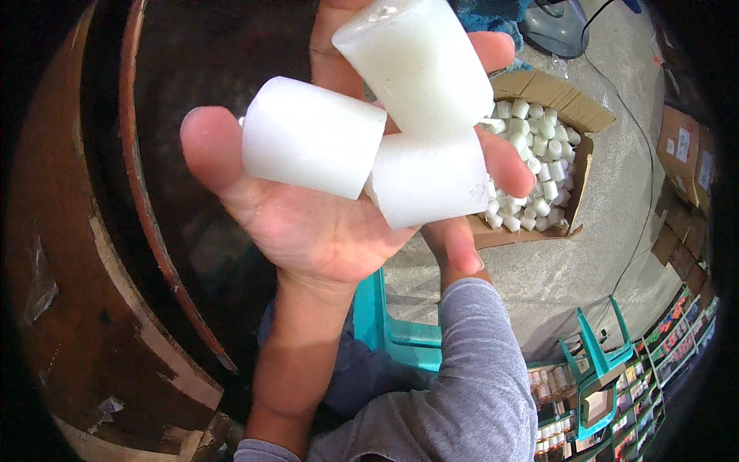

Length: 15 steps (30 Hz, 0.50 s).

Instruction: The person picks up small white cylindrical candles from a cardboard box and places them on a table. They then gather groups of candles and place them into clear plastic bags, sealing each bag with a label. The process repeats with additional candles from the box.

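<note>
Three stubby white cylinders [385, 127], waxy, translucent, smooth-sided, piled across the open left hand [323, 208]; grip spread, palm up, fingers splayed beneath them, thumb out toward 9 o'clock. Topmost piece cut off by the upper edge at 12 o'clock. Right hand [454, 246] mostly hidden behind the pile, only a thumb or finger showing, grey sleeve [477, 369] below; grip impossible to judge. At 2 o'clock, a brown cardboard box [550, 92] on the concrete floor [616, 200], filled with many small white cylinders [539, 169], seemingly the same kind. At 9 o'clock, a dark curved wooden wall [100, 292], scuffed and peeling.
</note>
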Tool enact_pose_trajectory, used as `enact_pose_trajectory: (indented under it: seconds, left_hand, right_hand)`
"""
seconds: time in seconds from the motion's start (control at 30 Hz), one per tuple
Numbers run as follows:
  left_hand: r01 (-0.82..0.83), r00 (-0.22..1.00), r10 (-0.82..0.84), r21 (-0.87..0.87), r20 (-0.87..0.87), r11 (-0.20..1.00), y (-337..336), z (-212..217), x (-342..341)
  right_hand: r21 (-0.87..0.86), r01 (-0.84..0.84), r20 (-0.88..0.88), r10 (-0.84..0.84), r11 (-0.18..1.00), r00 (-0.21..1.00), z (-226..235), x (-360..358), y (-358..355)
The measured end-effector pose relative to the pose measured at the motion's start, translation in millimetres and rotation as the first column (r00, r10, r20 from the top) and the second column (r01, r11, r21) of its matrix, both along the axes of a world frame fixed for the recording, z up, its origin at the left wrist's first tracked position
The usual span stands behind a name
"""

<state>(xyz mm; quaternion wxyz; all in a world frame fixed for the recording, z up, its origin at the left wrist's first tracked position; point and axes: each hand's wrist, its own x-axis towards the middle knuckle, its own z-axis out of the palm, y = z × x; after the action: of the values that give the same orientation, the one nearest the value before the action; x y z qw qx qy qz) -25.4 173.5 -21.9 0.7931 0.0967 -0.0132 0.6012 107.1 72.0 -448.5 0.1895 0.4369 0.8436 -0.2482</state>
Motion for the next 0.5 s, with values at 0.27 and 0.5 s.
enact_pose_trajectory:
  seconds: [0.27, 0.5]
  left_hand:
    - [-0.004, 1.0, 0.004, -0.016, -0.007, 1.0, 5, 3, -3]
    - [-0.067, 0.998, 0.066, -0.037, -0.013, 0.997, 2, 7, 3]
  right_hand:
    - [0.011, -0.001, 0.047, 0.001, 1.0, 0.999, 7, 1, -12]
    - [-0.03, 0.301, -0.176, -0.301, 0.953, 0.937, 34, 10, 3]
